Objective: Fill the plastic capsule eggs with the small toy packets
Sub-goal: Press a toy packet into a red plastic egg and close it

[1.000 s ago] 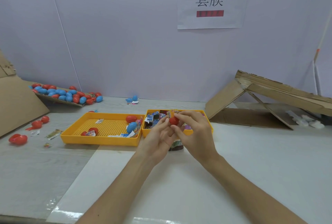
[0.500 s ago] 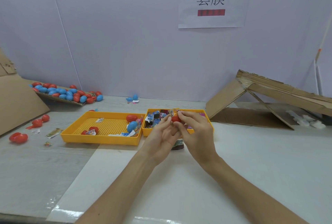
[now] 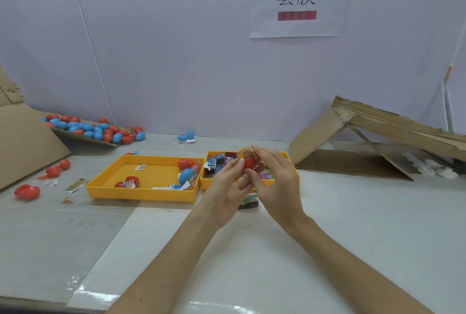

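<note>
Both hands have lifted slightly, and an orange toy packet (image 3: pixel 246 153) now pokes from the top of the red capsule egg (image 3: pixel 251 163) they share. The left hand (image 3: pixel 227 185) grips the egg from its side with curled fingers. The right hand (image 3: pixel 277 180) pinches it between thumb and fingers, forefinger tip on the packet. Directly beneath them stands a small dark jar (image 3: pixel 249 201). Just beyond lies a yellow tray of packets (image 3: pixel 205 184). Left of the hands, a larger yellow tray (image 3: pixel 141 194) holds red and blue eggs. Far left, more eggs (image 3: pixel 95 131) lie heaped.
</note>
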Action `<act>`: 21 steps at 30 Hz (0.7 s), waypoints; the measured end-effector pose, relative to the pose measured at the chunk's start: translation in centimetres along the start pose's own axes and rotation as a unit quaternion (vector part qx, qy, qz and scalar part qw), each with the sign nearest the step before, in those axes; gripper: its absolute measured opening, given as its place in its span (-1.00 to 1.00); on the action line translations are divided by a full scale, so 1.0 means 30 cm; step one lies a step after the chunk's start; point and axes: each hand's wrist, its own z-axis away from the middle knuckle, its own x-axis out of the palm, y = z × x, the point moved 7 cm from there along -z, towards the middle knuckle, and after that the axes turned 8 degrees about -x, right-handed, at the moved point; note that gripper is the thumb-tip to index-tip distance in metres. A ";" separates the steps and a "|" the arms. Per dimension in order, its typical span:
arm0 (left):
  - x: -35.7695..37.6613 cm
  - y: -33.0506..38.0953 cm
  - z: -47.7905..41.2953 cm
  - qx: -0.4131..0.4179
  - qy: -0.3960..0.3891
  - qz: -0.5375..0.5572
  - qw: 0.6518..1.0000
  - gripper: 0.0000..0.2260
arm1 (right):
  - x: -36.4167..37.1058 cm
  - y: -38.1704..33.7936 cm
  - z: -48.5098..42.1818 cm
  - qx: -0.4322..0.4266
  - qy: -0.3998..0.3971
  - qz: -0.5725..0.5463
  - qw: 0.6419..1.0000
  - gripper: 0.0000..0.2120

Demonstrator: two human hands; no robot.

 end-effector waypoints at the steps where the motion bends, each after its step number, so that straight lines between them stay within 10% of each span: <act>1: 0.001 -0.001 0.001 -0.002 -0.003 0.007 1.000 -0.59 | -0.001 0.006 0.001 0.011 0.004 -0.007 1.000 -0.60; 21: 0.000 -0.021 -0.001 -0.039 -0.015 0.020 0.999 -0.65 | -0.021 0.006 -0.004 -0.003 0.031 0.000 1.000 -0.84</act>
